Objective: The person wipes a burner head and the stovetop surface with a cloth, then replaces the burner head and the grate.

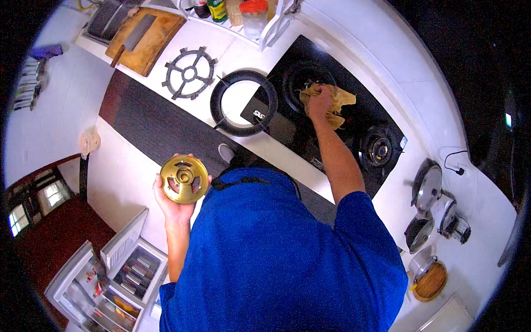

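A round brass burner head (pixel 189 191) with cut-out slots rests in my left hand (pixel 170 205), whose fingers curl round its rim away from the counter. Over the black gas stove (pixel 285 130), my right hand (pixel 319 104) presses a crumpled yellowish cloth (pixel 344 98) at the left burner opening (pixel 293 83). The fingers are closed on the cloth and partly hidden by it. At the stove's other side the right burner (pixel 379 149) sits in place. A black ring-shaped pan support (pixel 272 99) overlaps the stove's left edge.
A spoked metal grate (pixel 189 73) lies on the white counter. Further left, a cleaver (pixel 138 33) rests on a wooden cutting board (pixel 160 41). A rack holds a red-lidded jar (pixel 254 22). Pot lids (pixel 427 185) stand to the right. An open fridge (pixel 130 265) is at lower left.
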A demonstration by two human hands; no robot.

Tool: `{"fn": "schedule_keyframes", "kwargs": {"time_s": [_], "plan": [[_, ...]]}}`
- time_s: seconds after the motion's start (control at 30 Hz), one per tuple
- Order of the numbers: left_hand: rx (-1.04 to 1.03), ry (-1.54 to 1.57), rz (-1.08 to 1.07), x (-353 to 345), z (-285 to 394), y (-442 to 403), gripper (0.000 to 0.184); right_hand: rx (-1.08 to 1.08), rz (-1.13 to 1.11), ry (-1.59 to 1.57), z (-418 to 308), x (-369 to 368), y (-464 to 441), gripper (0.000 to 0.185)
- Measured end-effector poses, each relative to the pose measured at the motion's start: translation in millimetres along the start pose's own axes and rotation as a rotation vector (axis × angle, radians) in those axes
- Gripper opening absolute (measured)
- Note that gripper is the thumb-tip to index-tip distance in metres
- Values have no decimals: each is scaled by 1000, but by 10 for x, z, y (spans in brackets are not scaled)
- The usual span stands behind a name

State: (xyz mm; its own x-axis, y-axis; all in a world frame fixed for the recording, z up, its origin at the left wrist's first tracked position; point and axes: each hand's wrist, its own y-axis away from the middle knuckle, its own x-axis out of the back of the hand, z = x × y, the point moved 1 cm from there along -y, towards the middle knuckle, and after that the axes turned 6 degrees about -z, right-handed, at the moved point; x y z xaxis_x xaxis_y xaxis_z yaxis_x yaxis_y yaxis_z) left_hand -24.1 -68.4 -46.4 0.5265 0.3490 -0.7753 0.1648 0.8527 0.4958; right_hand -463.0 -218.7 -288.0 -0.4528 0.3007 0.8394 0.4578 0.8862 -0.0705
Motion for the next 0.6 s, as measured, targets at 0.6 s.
{"fn": "schedule_keyframes", "kwargs": {"time_s": [0.6], "plan": [[91, 38, -61, 0, -80, -38, 70, -483, -474, -1524, -35, 1126, 278, 28]]}}
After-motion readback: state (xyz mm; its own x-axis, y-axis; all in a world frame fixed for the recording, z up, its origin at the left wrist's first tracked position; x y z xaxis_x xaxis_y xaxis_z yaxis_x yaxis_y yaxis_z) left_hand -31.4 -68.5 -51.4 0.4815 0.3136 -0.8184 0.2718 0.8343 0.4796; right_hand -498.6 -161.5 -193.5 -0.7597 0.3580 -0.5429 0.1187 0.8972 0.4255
